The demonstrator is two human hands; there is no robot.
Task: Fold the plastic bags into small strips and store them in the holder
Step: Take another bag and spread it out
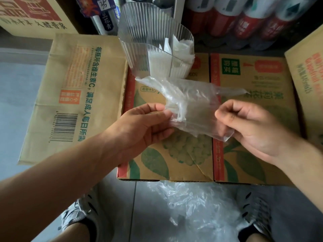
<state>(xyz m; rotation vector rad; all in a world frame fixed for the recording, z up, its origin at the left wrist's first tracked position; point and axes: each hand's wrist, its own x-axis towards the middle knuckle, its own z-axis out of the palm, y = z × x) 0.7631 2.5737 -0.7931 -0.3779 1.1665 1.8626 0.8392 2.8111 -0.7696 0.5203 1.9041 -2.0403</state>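
I hold a clear, crumpled plastic bag (pixel 190 105) in the air over the cardboard box top (pixel 174 159). My left hand (pixel 139 128) pinches its left edge between thumb and fingers. My right hand (pixel 248 126) pinches its right edge, with a corner hanging below the fingers. Behind the bag stands a clear ribbed holder (pixel 150 37) with dividers. Folded white bag strips (pixel 176 49) stand in its right compartments. A loose heap of clear plastic bags (pixel 197 205) lies on the floor between my feet.
Cardboard boxes surround the work spot: one flat at left (pixel 70 95), one at right (pixel 248 102), another at the far right edge (pixel 307 81). Packs of red and white bottles (pixel 244 18) stand behind. My shoes (pixel 78 219) rest on the grey tiled floor.
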